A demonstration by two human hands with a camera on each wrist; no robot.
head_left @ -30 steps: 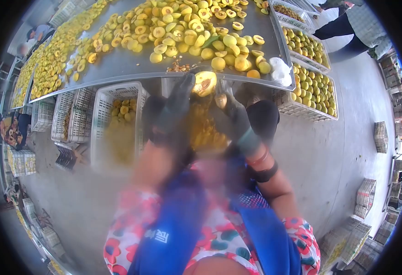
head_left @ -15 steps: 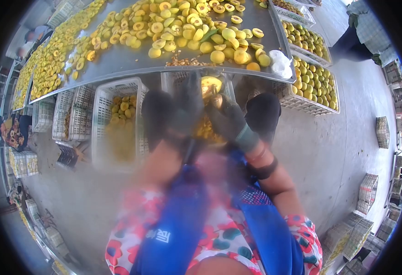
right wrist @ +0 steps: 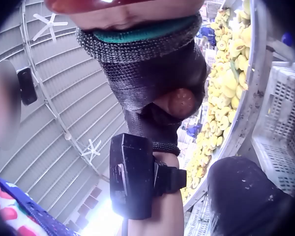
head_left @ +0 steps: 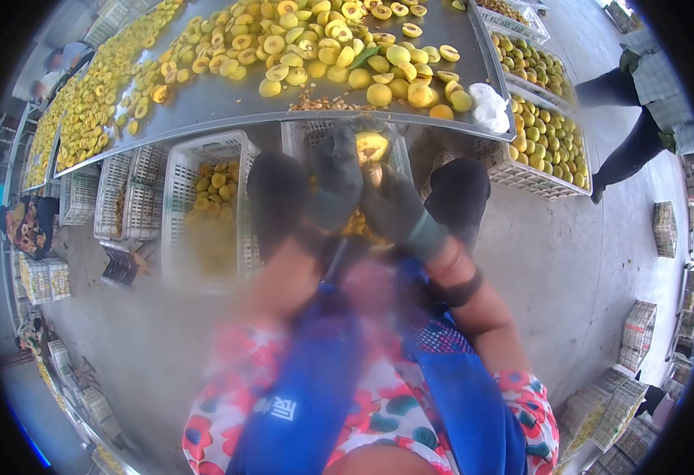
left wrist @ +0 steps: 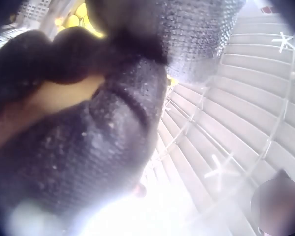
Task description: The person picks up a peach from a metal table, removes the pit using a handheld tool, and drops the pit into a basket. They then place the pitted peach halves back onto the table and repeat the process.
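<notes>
Both hands wear dark knit gloves and meet just below the metal table's front edge in the head view. My left hand holds a cut yellow stone fruit, its pale flesh facing up. My right hand grips a tool with a rounded wooden handle close beneath the fruit; its working end is hidden. In the right wrist view the handle's butt pokes out of the curled glove. Curled gloved fingers fill much of the left wrist view.
Halved yellow fruit covers much of the metal table; loose pits lie near its edge. A white bag sits at the corner. Fruit crates stand right, another crate left. A person is at right.
The hands and fruit have come down from the table's edge, closer to the body, and the fruit now sits nearer the wooden handle. The person at the right has walked on.
</notes>
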